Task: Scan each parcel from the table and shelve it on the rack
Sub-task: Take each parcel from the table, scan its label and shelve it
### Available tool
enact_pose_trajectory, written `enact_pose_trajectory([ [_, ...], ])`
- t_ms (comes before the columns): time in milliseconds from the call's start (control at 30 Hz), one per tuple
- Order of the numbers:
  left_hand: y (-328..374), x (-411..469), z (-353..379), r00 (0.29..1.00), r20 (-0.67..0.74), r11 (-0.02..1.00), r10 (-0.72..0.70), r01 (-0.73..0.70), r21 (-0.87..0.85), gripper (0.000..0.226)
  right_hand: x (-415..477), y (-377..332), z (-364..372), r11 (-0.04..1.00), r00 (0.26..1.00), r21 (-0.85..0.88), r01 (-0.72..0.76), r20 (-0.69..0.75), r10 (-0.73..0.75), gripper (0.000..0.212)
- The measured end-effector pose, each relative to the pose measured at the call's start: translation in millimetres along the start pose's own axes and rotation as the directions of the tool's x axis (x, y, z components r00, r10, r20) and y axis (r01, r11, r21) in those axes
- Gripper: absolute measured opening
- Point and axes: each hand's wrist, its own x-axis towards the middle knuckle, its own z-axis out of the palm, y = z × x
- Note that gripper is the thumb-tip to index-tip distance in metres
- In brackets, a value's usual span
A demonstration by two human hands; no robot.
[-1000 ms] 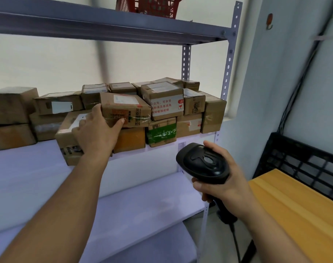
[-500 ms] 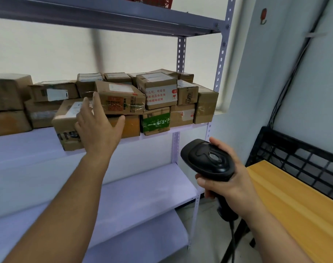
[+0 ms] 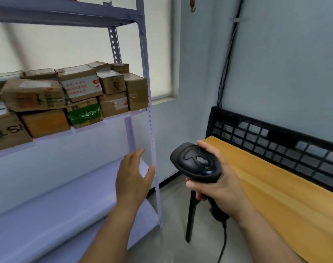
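Several brown cardboard parcels [image 3: 33, 95] are stacked on the middle shelf of the grey metal rack [image 3: 148, 118], at the left of the view. My left hand [image 3: 133, 177] hangs in the air below that shelf, in front of the rack's right front post, fingers straight and holding nothing. My right hand [image 3: 217, 185] grips the handle of a black barcode scanner [image 3: 197, 162], whose head points left. The scanner's cable drops toward the floor.
A wooden table top [image 3: 275, 186] with black legs stands at the right, backed by a black wire grid panel [image 3: 275, 141]. The lower rack shelf [image 3: 57, 205] is below my left hand. Cables run up the blue-grey wall.
My left hand has let go of the parcel on the shelf and dropped down and to the right. The view has swung right toward the table. The scanner stays in my right hand.
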Motion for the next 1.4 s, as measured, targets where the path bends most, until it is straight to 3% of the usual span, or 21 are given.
enact_pose_trajectory([
  [500,187,-110,188,0.934,0.278,0.964,0.223,-0.168,-0.207,0.054,-136,9,-195,0.990,0.940,-0.074,-0.120,-0.329,0.089,0.086],
  [833,268,-153,273,0.808,0.491,0.933,0.326,-0.192,-0.303,0.055,-210,19,-293,0.972,0.793,-0.095,-0.215,-0.598,0.117,0.083],
  [1067,315,-164,339,0.717,0.605,0.915,0.346,-0.115,-0.387,0.056,-237,30,-347,0.943,0.683,-0.064,-0.326,-0.706,0.188,0.084],
  [1400,382,-150,447,0.496,0.818,0.919,0.291,0.092,-0.382,0.059,-243,54,-423,0.905,0.529,-0.026,-0.425,-0.818,0.226,0.086],
])
